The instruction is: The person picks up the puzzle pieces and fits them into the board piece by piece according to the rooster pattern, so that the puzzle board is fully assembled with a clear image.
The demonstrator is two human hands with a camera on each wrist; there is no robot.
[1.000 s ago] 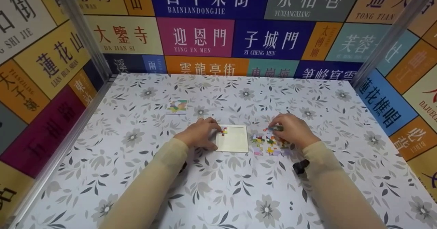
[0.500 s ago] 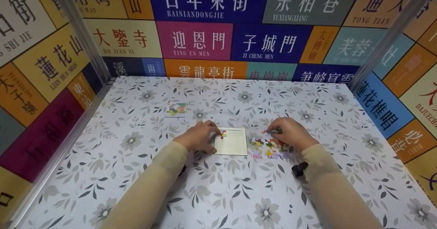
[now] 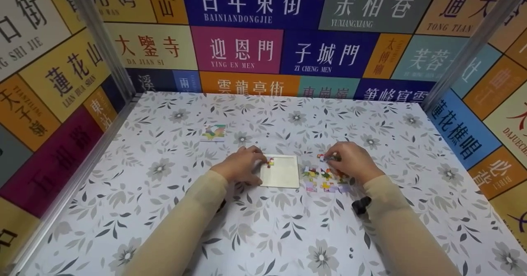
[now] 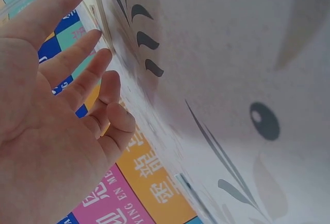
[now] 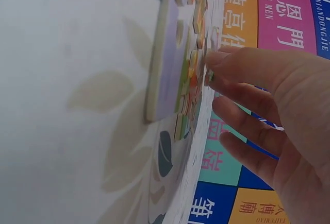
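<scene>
A shallow cream puzzle tray (image 3: 284,174) lies on the table, one small coloured puzzle piece (image 3: 270,162) sitting in its upper left corner. Along the tray's left edge rests my left hand (image 3: 241,165), thumb low and fingertips high. Its fingers look fairly straight in the left wrist view. My right hand (image 3: 352,160) pinches a small red and blue puzzle piece (image 3: 321,157) between thumb and index finger, just above the loose pieces. Several loose puzzle pieces (image 3: 311,174) lie right of the tray, some partly hidden by the right hand. A lilac-edged piece (image 5: 164,74) shows close in the right wrist view.
A small square picture card (image 3: 213,132) lies at the back left. White flower-patterned cloth (image 3: 239,235) covers the table. Panels with printed place names (image 3: 241,49) stand behind and at both sides. Black wrist gear (image 3: 361,205) sits below the right wrist.
The head view has shifted slightly. My left hand stays at the tray; my right hand keeps pinching the puzzle piece at nearly the same spot, with slight finger movement.
</scene>
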